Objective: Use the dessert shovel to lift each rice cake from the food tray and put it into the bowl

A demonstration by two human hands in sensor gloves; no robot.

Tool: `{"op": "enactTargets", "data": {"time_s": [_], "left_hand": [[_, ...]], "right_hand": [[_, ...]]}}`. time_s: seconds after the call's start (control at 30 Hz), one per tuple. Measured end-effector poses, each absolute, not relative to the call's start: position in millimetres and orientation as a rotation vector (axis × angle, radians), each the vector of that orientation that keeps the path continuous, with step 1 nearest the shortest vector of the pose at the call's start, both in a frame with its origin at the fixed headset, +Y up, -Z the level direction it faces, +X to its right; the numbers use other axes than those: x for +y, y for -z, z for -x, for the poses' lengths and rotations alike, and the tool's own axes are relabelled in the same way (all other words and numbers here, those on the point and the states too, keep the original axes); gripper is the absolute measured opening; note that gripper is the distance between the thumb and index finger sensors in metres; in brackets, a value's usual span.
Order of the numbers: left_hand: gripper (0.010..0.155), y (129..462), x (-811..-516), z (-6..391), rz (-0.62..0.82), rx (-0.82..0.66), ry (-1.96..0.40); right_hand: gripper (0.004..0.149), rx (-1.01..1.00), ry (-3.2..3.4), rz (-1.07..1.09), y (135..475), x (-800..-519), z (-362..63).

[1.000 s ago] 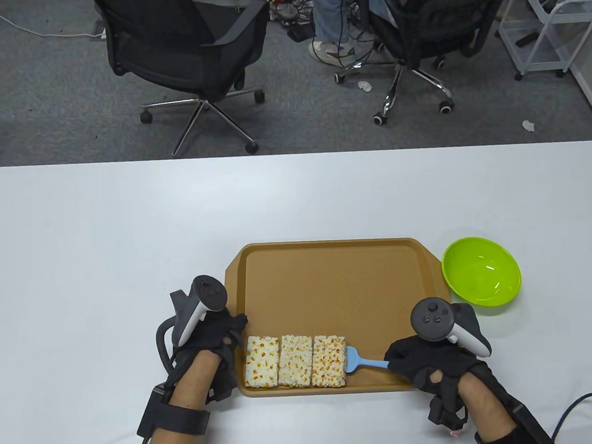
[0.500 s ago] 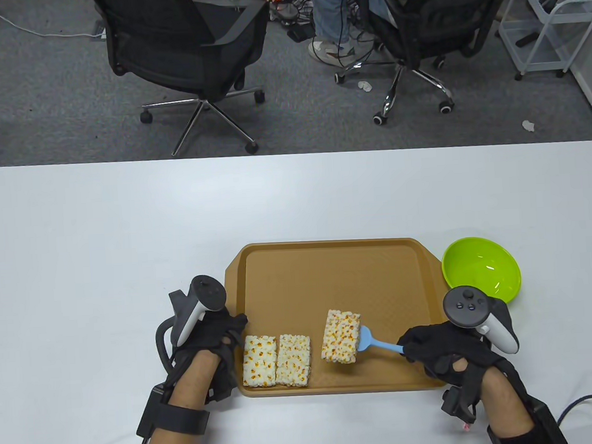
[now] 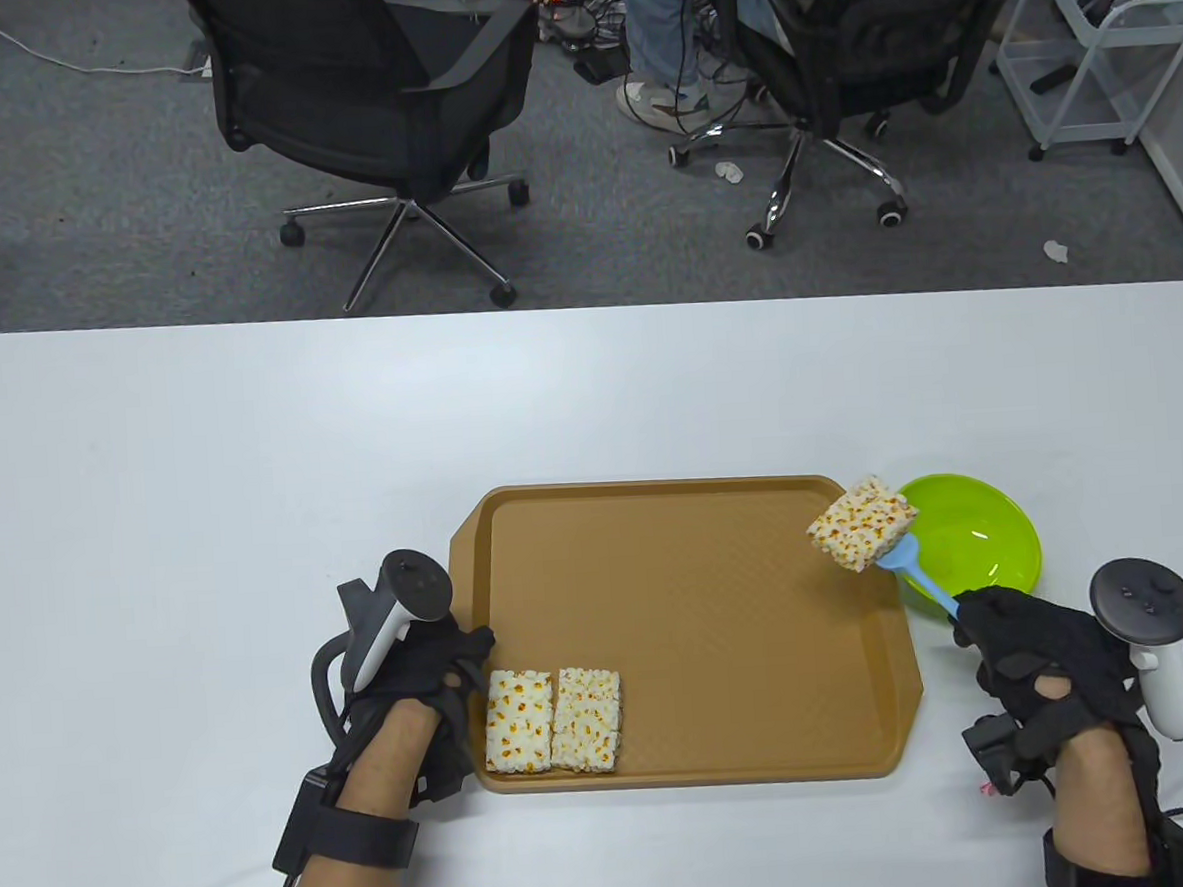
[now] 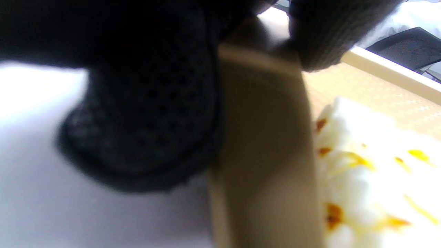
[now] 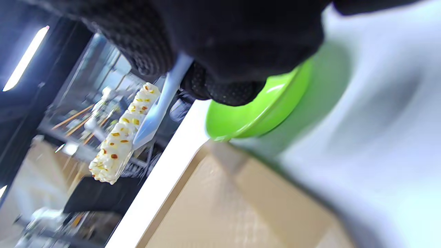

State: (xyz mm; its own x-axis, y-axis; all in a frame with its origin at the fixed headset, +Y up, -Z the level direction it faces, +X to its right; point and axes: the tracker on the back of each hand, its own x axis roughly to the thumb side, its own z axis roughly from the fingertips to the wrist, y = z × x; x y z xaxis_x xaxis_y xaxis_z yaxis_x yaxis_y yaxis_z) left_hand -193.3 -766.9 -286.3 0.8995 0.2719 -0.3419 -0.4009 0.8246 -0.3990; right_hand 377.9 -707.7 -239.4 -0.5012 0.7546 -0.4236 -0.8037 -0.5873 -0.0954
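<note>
My right hand [image 3: 1025, 652] grips the handle of a light-blue dessert shovel [image 3: 915, 569]. A rice cake [image 3: 862, 524] rides on its blade, raised over the tray's right end at the left rim of the green bowl [image 3: 988, 539]. In the right wrist view the shovel [image 5: 156, 113] carries the cake [image 5: 120, 141] beside the bowl [image 5: 262, 117]. Two rice cakes [image 3: 553, 719] lie side by side at the near left corner of the brown tray [image 3: 691, 598]. My left hand [image 3: 436, 688] holds the tray's left edge, fingers [image 4: 144, 113] curled against its rim [image 4: 265, 144], next to a rice cake [image 4: 375, 172].
The white table [image 3: 252, 464] spreads wide behind and left of the tray. Beyond its far edge stand two black office chairs [image 3: 370, 96], with a seated person's legs [image 3: 671, 28] at one. A white wire cart [image 3: 1098, 42] is at the far right.
My right hand has lifted the right-hand rice cake off the tray on the shovel and carried it right and away to the bowl's rim. The left hand has stayed put.
</note>
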Motion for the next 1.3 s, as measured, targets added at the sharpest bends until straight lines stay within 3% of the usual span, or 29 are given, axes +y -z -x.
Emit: {"op": "enactTargets", "data": {"time_s": [0.27,0.47,0.77,1.13,1.3], "left_hand": [[0.073,286.5,-766.8,193.6,0.484,0.276,-0.365],[0.073,286.5,-766.7,193.6,0.485,0.276,-0.366],[0.073,286.5,-766.7,193.6,0.485,0.276,-0.366],[0.073,286.5,-766.7,193.6,0.485,0.276,-0.366],[0.073,286.5,-766.9,194.1,0.490,0.273,-0.382]], "right_hand": [[0.046,0.148,-2.145,0.859,239.4,-722.6,-406.0],[0.047,0.247,-2.188,0.964,246.4,-730.2,-409.2],[0.043,-0.079,-2.656,1.146,244.8,-689.1,-370.6],[0.043,-0.357,-2.896,1.313,233.3,-674.1,-342.1],[0.051,-0.638,-2.923,1.191,220.9,-666.5,-315.3]]}}
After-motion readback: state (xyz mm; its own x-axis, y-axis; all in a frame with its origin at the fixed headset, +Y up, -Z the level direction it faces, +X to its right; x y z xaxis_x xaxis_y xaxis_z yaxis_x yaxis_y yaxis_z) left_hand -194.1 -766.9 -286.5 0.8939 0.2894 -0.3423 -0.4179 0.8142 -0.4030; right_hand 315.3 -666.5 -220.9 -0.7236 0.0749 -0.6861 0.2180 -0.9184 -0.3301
